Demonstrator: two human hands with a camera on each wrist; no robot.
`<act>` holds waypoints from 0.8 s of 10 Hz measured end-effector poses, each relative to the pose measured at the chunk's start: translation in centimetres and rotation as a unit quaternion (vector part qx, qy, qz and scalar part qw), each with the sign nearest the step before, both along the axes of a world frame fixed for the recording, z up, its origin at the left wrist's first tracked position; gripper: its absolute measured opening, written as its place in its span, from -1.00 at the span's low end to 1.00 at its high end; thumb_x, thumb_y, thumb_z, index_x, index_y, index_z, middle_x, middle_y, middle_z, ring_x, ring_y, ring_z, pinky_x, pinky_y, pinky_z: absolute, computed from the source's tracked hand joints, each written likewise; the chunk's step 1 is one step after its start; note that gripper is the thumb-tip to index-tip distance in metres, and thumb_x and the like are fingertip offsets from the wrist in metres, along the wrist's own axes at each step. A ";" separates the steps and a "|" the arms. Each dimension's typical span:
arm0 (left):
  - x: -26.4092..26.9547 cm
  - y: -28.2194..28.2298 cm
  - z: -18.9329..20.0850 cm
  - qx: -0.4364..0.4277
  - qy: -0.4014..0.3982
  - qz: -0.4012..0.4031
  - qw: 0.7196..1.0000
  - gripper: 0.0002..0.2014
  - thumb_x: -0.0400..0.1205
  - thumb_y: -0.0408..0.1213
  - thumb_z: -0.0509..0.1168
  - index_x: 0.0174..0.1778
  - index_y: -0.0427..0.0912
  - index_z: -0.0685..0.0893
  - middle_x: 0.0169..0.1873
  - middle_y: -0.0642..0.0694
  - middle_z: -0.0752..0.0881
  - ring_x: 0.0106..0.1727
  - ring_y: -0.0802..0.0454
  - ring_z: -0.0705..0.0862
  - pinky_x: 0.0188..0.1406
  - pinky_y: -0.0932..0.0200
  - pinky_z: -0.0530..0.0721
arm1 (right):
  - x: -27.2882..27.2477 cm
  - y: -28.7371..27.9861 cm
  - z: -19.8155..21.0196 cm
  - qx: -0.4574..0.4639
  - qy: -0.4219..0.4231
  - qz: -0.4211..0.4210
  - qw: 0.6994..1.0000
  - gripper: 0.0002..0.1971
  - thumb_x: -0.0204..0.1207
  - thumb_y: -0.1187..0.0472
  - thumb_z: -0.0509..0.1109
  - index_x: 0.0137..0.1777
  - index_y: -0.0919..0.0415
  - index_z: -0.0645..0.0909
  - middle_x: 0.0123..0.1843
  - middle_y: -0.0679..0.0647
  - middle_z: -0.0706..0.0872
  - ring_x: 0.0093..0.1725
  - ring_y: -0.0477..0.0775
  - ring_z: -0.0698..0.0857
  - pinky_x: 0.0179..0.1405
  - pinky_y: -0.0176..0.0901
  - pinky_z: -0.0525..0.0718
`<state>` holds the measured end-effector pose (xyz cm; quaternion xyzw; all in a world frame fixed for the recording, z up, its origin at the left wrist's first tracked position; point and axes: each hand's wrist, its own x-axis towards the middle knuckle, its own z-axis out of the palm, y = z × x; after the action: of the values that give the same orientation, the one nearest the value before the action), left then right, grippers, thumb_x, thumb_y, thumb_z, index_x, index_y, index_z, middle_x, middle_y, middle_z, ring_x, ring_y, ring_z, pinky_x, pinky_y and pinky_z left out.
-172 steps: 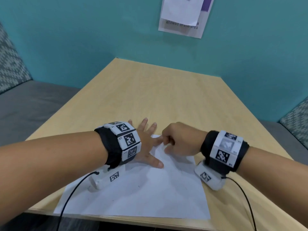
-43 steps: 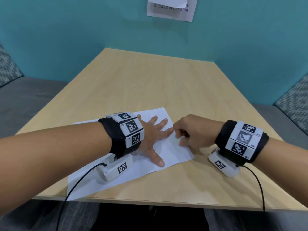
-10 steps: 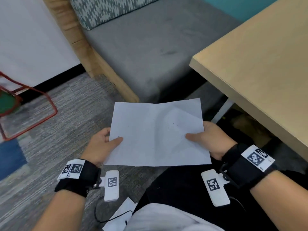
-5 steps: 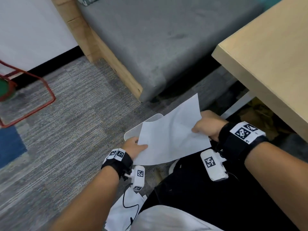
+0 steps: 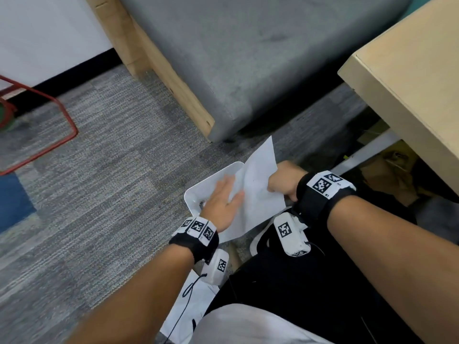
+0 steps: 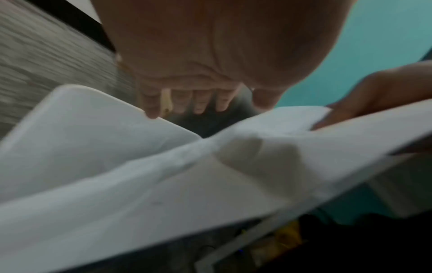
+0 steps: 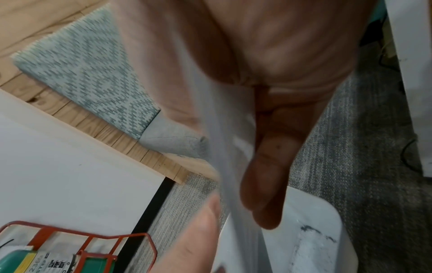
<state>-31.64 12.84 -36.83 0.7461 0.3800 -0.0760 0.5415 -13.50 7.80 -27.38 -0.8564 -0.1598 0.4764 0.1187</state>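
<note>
- Creased white paper sheet (image 5: 258, 194) hangs over a white plastic bin (image 5: 196, 194), between both grips.
- Right-hand grip (image 5: 282, 181) pinches its edge, fingers curled.
- Left-hand grip (image 5: 221, 204), fingers straight, lies flat on it.

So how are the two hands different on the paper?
The left hand lies flat with straight fingers on the paper; the right hand is curled and pinches it. The left hand is at the sheet's left side, the right hand at its right edge. Both touch the paper.
</note>
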 end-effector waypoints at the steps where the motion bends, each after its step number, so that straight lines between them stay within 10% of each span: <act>1: 1.8 -1.7 2.1 -0.045 -0.099 -0.057 0.992 -0.41 0.78 0.22 -0.10 0.75 0.26 -0.07 0.74 0.21 -0.18 0.72 0.22 -0.28 0.64 0.15 -0.25 | -0.2 0.2 0.3 -0.006 0.024 0.000 1.000 -0.74 0.28 0.35 0.37 0.00 0.20 0.59 -0.03 0.25 0.64 -0.08 0.15 0.64 -0.07 -0.05 0.67; 2: 1.8 -2.5 0.3 -0.074 -0.068 -0.090 0.991 -0.29 0.61 0.45 -0.25 0.68 0.34 -0.20 0.74 0.17 -0.24 0.73 0.12 -0.31 0.71 -0.07 -0.23 | 0.0 0.2 -0.2 -0.014 0.035 -0.025 0.999 -0.61 0.30 0.37 0.37 0.16 0.42 0.64 0.00 0.30 0.65 -0.03 0.22 0.67 -0.02 -0.10 0.65; 3: 0.1 -2.2 -2.6 -0.047 0.079 -0.143 0.985 -0.24 0.61 0.38 -0.30 0.75 0.19 -0.07 0.76 0.07 -0.15 0.76 -0.03 -0.22 0.70 -0.29 -0.12 | 0.0 0.0 -0.6 0.001 0.049 -0.079 0.996 -0.67 0.14 0.46 0.28 -0.07 0.50 0.67 -0.03 0.42 0.80 -0.09 0.42 0.80 0.07 0.33 0.76; 4: -1.1 -1.5 -3.5 -0.009 0.181 -0.169 0.969 -0.36 0.78 0.23 -0.24 0.77 0.07 -0.01 0.77 0.00 -0.07 0.77 -0.10 -0.10 0.69 -0.30 -0.04 | 0.2 -0.1 -1.0 -0.010 0.037 -0.075 0.996 -0.77 0.23 0.49 0.28 -0.11 0.46 0.64 -0.02 0.43 0.77 -0.05 0.43 0.78 0.12 0.33 0.74; 6: 1.6 -1.8 1.1 -0.025 -0.088 -0.058 0.994 -0.38 0.70 0.36 -0.25 0.67 0.35 -0.23 0.74 0.17 -0.26 0.73 0.20 -0.30 0.68 0.03 -0.23 | -0.8 0.1 -1.1 -0.027 0.071 -0.041 0.996 -0.65 0.50 0.43 0.24 0.27 0.54 0.54 0.18 0.46 0.62 0.29 0.47 0.62 -0.01 -0.09 0.58; 7: 1.8 -2.6 0.5 -0.033 -0.080 -0.096 0.992 -0.34 0.64 0.44 -0.32 0.65 0.38 -0.29 0.73 0.16 -0.30 0.72 0.18 -0.34 0.70 -0.11 -0.24 | -1.0 0.4 -0.6 -0.011 0.082 -0.021 0.996 -0.80 0.48 0.46 0.24 0.07 0.46 0.60 -0.03 0.38 0.56 0.14 0.46 0.61 0.07 0.10 0.62; 8: -0.5 -1.7 -1.3 -0.027 0.076 -0.084 0.993 -0.27 0.65 0.41 -0.33 0.74 0.22 -0.18 0.74 0.11 -0.26 0.75 0.02 -0.25 0.69 -0.31 -0.21 | -0.7 0.1 -0.6 -0.048 0.066 -0.011 0.997 -0.60 0.57 0.47 0.18 0.39 0.59 0.45 0.35 0.52 0.54 0.41 0.47 0.51 0.00 -0.09 0.52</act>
<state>-32.11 11.14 -38.15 0.7522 0.3542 -0.1878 0.5229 -14.16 7.94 -27.95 -0.8298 -0.1189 0.5373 0.0925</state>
